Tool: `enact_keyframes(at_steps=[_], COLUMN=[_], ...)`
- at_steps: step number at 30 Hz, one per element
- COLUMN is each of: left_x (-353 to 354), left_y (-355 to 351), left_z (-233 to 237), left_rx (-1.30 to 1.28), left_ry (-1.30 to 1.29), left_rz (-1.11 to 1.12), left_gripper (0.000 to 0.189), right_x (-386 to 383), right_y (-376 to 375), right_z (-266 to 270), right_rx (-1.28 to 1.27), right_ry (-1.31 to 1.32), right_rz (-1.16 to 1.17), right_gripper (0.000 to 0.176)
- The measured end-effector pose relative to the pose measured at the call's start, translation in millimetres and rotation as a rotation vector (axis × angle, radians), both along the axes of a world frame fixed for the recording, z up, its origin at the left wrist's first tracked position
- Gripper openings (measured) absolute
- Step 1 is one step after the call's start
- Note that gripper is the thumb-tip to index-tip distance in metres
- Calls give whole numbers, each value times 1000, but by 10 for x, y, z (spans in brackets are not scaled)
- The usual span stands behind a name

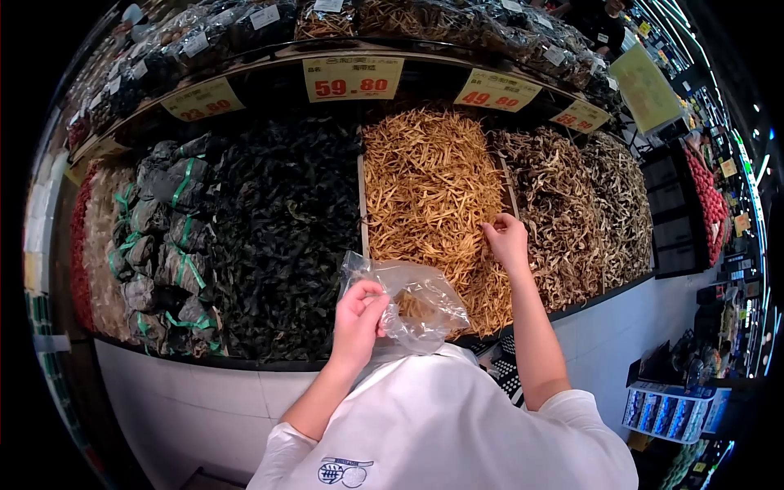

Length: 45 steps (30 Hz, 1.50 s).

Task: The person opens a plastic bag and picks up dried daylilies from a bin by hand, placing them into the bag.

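Observation:
My left hand [357, 318] is closed on the rim of a clear plastic bag [437, 290], which hangs with its mouth spread. A few golden pieces appear in the bag, though the pile behind may be showing through. Over the right side of a heap of thin golden dried strips [429, 171] is my right hand [508, 241]. Its thumb and fingers are pinched together at the heap's surface; what they hold, if anything, is too small to make out.
Left of the golden strips lie dark dried seaweed [286, 229] and grey bundles tied with green bands [184, 196]. Brown dried strips [551, 196] fill the bins on the right. Price signs [353, 79] and a shelf of packaged goods [196, 45] run along the back.

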<state>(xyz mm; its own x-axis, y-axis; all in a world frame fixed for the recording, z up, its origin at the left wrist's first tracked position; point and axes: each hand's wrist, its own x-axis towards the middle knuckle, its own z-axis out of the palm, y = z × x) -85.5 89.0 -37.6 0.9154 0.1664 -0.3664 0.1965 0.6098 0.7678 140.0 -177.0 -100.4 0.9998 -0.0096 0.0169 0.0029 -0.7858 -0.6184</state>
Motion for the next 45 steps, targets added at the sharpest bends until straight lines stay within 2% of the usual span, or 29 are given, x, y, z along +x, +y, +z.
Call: enact_keyframes(at_steps=[5,7,9,13,21,27,31,34,35,37,40,45], left_x=[5,-1,5,1,-42,-17,5,7,13,11,-10,-87], left_y=[-26,7,6,-2,27,-5,-27,-45,-50,-67,-113,-146], left_z=[-54,-74,-91,-92,-91,-60,-24,-112,-103,-85,-53,-75], left_rx=[-38,-40,-53,-52,-25,-57,-52,-111,-106,-132,-116,-93], left_ry=[20,14,-7,-15,-3,9,10,2,-2,10,9,-18], left_rz=[-2,-15,-39,-68,-55,-46,-31,-10,-7,-11,-16,-34], left_gripper=[6,6,8,8,7,7,7,7,7,7,7,7], right_x=[-89,-104,-166,-198,-434,-629,-1054,-1408,-1519,-1717,-1853,-1855], right_y=[-48,-93,-58,-93,57,64,110,137,166,325,488,791], right_z=[197,191,329,338,796,1031,1306,1290,1266,1239,1026,529], right_rx=[0,209,240,307,492,791,816,736,675,727,441,330], right_ry=[-111,-78,-88,-148,-231,-237,-23,141,132,156,-34,-173], right_rz=[-34,-38,-38,-40,-90,-92,85,231,285,359,489,729], right_gripper=[26,21,15,17,12,11,13,13,12,12,14,13])
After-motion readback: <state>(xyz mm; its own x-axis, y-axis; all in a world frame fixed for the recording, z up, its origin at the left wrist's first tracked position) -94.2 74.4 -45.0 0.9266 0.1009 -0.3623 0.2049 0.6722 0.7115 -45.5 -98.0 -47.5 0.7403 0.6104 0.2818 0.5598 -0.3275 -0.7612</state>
